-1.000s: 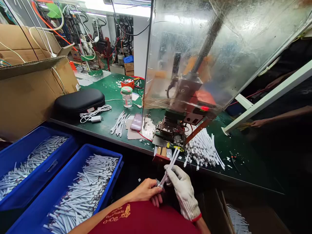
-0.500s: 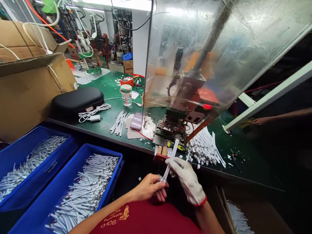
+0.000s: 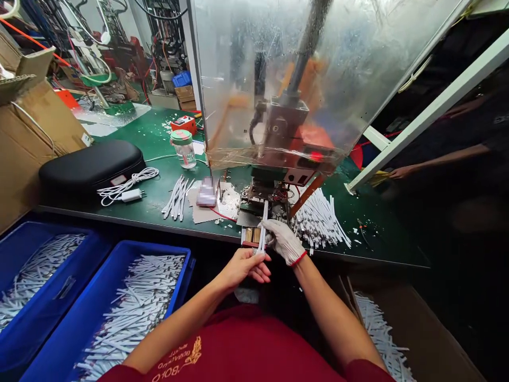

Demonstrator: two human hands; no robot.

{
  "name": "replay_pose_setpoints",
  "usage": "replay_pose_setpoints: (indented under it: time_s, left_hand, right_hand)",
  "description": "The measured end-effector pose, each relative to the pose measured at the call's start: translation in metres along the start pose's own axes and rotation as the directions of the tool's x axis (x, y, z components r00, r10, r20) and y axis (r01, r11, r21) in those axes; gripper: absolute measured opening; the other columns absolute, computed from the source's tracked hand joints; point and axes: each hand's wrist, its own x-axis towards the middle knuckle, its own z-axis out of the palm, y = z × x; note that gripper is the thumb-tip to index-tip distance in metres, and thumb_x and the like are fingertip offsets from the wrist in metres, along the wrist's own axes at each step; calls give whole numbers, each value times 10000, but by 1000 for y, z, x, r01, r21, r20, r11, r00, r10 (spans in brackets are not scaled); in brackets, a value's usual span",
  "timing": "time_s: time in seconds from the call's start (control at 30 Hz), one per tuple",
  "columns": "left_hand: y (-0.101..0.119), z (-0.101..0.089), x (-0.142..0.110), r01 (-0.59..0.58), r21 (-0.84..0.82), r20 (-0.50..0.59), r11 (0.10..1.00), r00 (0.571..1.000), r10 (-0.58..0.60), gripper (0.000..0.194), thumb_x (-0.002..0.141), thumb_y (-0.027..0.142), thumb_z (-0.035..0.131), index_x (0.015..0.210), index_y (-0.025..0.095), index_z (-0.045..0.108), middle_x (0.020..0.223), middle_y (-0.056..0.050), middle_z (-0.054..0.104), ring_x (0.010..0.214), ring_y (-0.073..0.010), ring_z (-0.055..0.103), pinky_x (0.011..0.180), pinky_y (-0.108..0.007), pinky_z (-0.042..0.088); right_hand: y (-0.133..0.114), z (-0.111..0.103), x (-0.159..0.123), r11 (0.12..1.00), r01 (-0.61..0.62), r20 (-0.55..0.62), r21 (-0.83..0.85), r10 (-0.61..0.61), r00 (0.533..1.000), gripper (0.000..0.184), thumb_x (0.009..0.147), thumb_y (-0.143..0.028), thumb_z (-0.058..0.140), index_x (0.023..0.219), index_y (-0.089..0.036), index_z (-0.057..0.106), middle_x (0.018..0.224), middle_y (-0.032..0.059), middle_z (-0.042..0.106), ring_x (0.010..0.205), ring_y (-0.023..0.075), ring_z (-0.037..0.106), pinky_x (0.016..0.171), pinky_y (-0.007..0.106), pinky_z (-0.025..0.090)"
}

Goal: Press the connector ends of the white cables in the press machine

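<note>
A short white flat cable runs up from my hands to the small press machine at the table's front edge. Its far end meets the machine's front; the exact contact is too small to tell. My left hand, bare, pinches the cable's near end, with the other fingers loosely curled. Higher up the same cable, my right hand in a white knitted glove grips it close to the machine. Beside the machine on the right lies a heap of similar white cables.
Blue bins full of white cables stand at lower left. A cardboard box with more is at lower right. A clear guard hangs before the machine. On the table are a black case and a jar. Another person's arm shows at right.
Both hands have moved forward with the cable, up toward the machine, and the cable now stands more upright in view. The camera view has shifted, so the table things appear further left.
</note>
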Motion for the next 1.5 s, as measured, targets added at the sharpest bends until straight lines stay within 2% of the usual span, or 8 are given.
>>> replay_pose_setpoints:
  time_s: [0.27, 0.6, 0.73, 0.93, 1.13, 1.5]
  left_hand:
    - [-3, 3, 6, 55, 156, -17, 986, 998, -53, 598, 738, 681, 600, 795, 87, 648, 587, -84, 685, 482, -149, 648, 453, -194, 441]
    - [-3, 6, 5, 65, 144, -68, 987, 996, -56, 567, 765, 645, 603, 816, 83, 663, 606, -96, 697, 480, -150, 645, 479, -207, 451]
    - [-3, 7, 5, 66, 134, -78, 989, 995, -56, 557, 764, 634, 612, 803, 81, 666, 604, -96, 696, 485, -153, 649, 479, -208, 457]
    - [0, 11, 4, 62, 125, -97, 990, 994, -50, 569, 745, 642, 620, 793, 77, 664, 592, -92, 690, 487, -159, 653, 468, -204, 458]
    - [3, 13, 2, 63, 127, -102, 990, 994, -50, 582, 729, 647, 632, 795, 71, 672, 586, -94, 685, 491, -164, 654, 479, -212, 472]
    - [0, 10, 4, 60, 130, -90, 990, 995, -48, 561, 757, 631, 611, 808, 75, 667, 597, -96, 686, 497, -165, 659, 472, -205, 465]
  right_hand:
    - [5, -1, 5, 998, -22, -2, 54, 22, 1000, 301, 641, -380, 783, 738, -125, 655, 547, -21, 526, 414, 50, 395, 374, 170, 261]
    - [4, 1, 8, 1000, -10, -111, 18, 12, 994, 342, 662, -447, 743, 766, -128, 678, 526, -15, 534, 380, 57, 403, 348, 178, 289]
    - [3, 2, 7, 1000, -22, -120, 17, 24, 992, 338, 679, -449, 731, 765, -127, 672, 493, -21, 513, 368, 60, 394, 344, 177, 282]
    - [4, 5, 6, 999, 23, -130, 26, -19, 991, 324, 711, -452, 706, 772, -136, 676, 512, -17, 520, 383, 73, 422, 346, 184, 297]
    - [7, 5, 10, 1000, 17, -175, -13, -19, 984, 327, 696, -453, 704, 764, -134, 676, 498, -27, 494, 370, 65, 393, 336, 180, 283]
    - [10, 3, 11, 999, 47, -140, -3, -47, 989, 326, 702, -453, 696, 767, -134, 676, 561, -4, 564, 412, 80, 448, 363, 193, 326]
